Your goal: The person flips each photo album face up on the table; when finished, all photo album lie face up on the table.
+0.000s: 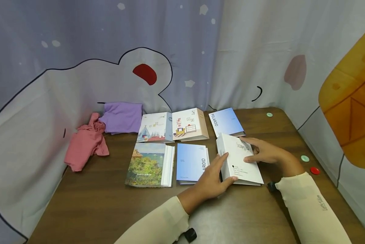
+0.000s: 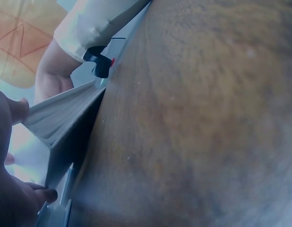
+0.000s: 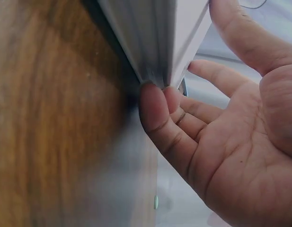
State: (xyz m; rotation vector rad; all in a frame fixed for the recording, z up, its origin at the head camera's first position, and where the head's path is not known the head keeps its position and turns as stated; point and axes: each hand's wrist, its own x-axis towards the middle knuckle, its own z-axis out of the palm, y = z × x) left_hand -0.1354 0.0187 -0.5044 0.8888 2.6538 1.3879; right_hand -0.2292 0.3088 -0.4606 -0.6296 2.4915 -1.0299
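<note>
Left hand (image 1: 211,178) grips the thick white rectangular album with black print (image 1: 238,166) by its spine side and near edge; right hand (image 1: 266,151) pinches the opposite side, thumb on cover, fingers at the page edges. Album is tilted at the brown wood-grain table (image 1: 109,210), right of the near blue-white POLAROID album (image 1: 190,162), in front of the rear blue-white POLAROID album (image 1: 226,120).

"What was worn?"
"Cream sleeves (image 1: 158,225), close-fitting; the right one bore small dark lettering (image 1: 322,202), 'Lets Slim'."
"And by the cuffs (image 1: 180,217)?"
"A small black block (image 1: 190,235) showed beside each one."
</note>
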